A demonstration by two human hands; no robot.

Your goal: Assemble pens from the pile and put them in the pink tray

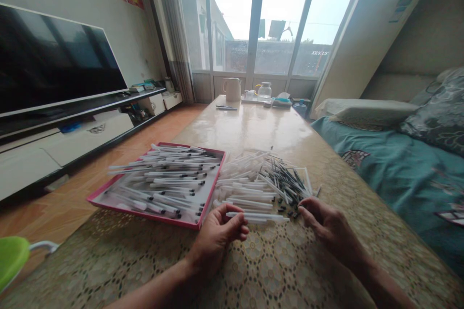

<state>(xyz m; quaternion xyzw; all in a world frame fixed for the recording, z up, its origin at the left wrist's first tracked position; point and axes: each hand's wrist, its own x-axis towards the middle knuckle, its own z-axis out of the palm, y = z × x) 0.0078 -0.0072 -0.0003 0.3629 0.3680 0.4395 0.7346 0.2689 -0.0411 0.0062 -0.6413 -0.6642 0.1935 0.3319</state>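
My left hand (219,231) pinches a white pen barrel (263,216) between thumb and fingers, its free end pointing right, just above the table. My right hand (326,224) is closed, thumb against forefinger, at the near right edge of the parts; what lies in its fingertips is too small to make out. Close to those fingertips are several small black plugs (281,210) and a heap of dark pen refills (286,178). Loose white barrels (250,188) lie between my hands and beyond. On the left, a pink-rimmed tray (181,221) holds many white pens (170,174) with black ends.
The long table (268,260) has a patterned cover. At its far end stand a beige jug (232,90), a glass pitcher (265,91) and a tissue pack (282,101). A teal-covered sofa (391,164) runs along the right; a green seat (12,260) is at lower left.
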